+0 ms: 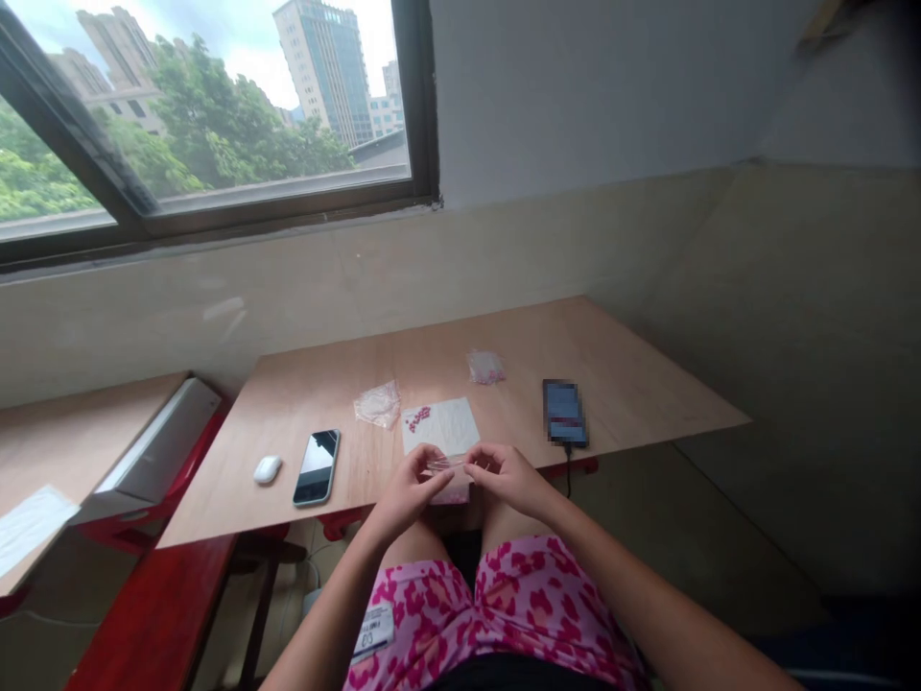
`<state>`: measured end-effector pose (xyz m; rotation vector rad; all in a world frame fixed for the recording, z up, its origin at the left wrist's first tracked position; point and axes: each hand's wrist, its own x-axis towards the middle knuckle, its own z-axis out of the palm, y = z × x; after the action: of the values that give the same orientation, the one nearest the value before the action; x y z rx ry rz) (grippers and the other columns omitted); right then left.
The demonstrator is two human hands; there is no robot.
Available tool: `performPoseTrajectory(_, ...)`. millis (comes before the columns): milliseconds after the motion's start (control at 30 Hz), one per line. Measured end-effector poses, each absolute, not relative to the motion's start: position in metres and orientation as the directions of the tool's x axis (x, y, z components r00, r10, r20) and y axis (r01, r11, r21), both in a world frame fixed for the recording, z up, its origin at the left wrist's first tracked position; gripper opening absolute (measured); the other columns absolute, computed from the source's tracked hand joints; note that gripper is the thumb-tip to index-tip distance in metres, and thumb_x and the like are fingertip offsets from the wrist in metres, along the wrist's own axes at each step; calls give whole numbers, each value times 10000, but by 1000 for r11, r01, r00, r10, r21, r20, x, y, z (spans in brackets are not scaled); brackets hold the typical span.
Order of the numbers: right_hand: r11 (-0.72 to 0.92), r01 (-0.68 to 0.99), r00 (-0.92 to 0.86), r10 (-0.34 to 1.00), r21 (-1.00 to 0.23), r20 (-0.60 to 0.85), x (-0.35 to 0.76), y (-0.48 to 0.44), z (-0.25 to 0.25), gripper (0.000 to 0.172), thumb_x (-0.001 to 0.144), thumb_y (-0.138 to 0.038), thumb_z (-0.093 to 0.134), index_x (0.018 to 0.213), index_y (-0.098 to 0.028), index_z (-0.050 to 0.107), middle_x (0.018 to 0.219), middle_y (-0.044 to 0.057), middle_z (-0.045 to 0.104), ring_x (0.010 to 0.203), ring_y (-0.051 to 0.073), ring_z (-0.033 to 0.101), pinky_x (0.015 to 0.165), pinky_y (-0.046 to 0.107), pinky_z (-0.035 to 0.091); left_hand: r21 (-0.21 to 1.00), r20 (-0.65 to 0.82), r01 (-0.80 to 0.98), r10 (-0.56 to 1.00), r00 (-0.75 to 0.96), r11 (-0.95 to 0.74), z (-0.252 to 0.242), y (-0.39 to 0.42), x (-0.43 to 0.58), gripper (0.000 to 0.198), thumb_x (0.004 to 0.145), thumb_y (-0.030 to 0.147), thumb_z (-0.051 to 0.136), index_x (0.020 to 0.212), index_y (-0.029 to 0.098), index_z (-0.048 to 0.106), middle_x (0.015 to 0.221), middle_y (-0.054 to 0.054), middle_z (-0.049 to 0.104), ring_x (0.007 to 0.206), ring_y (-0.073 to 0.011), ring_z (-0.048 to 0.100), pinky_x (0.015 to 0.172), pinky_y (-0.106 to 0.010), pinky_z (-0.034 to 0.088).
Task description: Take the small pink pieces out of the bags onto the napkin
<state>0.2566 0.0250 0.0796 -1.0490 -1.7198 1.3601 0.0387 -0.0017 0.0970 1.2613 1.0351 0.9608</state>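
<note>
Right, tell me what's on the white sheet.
The white sheet holds a cluster of pink beads; its near end is hidden by the left hand and right hand.

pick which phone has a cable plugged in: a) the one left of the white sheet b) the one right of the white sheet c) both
b, the phone right of the white sheet has a black cable running from its near end over the edge of the wooden table.

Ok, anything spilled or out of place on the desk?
Yes: what look like loose pink beads lie in a small cluster on the white sheet, outside any bag. Beside them, the crumpled clear plastic bag looks empty; the smaller bag behind holds pink beads.
</note>
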Motion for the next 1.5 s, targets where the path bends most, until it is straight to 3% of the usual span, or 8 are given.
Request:
performPoseTrajectory(200,145,175,-374,925,-974,70,265,29,83,178,887,-347,640,858,-176,681,754,7,638,663,146,546,621,255,420,999,-45,18,996,76,43,86,-4,35,247,873,407,741,894,169,678,904,-44,684,909,-183,620,883,-298,472)
performPoseTrajectory(400,106,169,-398,917,-980,31,264,25,81,193,893,-370,646,860,-182,678,775,14,650,677,150,562,630,257,432,998,-57,-28,996,68,59,77,-12,41,256,852,415,762,924,186,673,878,-23,649,823,-170,610,766,-273,497)
performPoseTrajectory(600,134,266,-403,915,-955,16,257,22,80,154,894,-340,629,865,-194,667,794,26,676,702,171,598,649,275,460,997,-5,76,999,35,2,80,-9,31,227,867,409,738,887,188,686,880,-36,662,789,-179,628,715,-265,498)
performPoseTrajectory(700,289,333,-416,899,-898,135,254,20,83,89,866,-289,666,914,-214,678,910,40,699,849,205,629,765,307,482,984,88,150,995,53,-95,85,-7,27,180,869,375,735,858,196,720,906,-54,690,865,-205,643,811,-298,509)
performPoseTrajectory(800,389,351,-442,871,-851,216,251,16,87,128,863,-279,691,977,-222,683,981,56,695,933,228,633,850,336,480,955,173,226,979,108,-194,89,-8,28,143,892,341,704,847,208,730,901,-61,697,894,-216,637,851,-321,499)
performPoseTrajectory(967,463,345,-465,840,-816,280,246,9,88,66,926,-256,627,955,-223,675,937,60,681,911,226,629,832,334,473,901,228,315,944,238,-297,92,-13,35,111,930,279,644,869,213,711,916,-64,685,881,-212,622,830,-327,487)
performPoseTrajectory(1200,487,354,-480,828,-799,292,243,4,86,88,927,-240,607,845,-226,636,844,39,650,815,207,603,745,314,451,907,235,290,939,251,-305,91,-16,38,102,925,263,635,874,217,710,910,-64,678,873,-209,629,802,-319,509)
performPoseTrajectory(1500,510,305,-530,793,-805,301,242,3,90,89,902,-178,600,844,-236,633,870,34,672,878,219,614,806,322,452,856,276,353,912,303,-377,84,-18,37,99,916,196,621,935,223,715,985,-75,680,919,-210,640,811,-305,510)
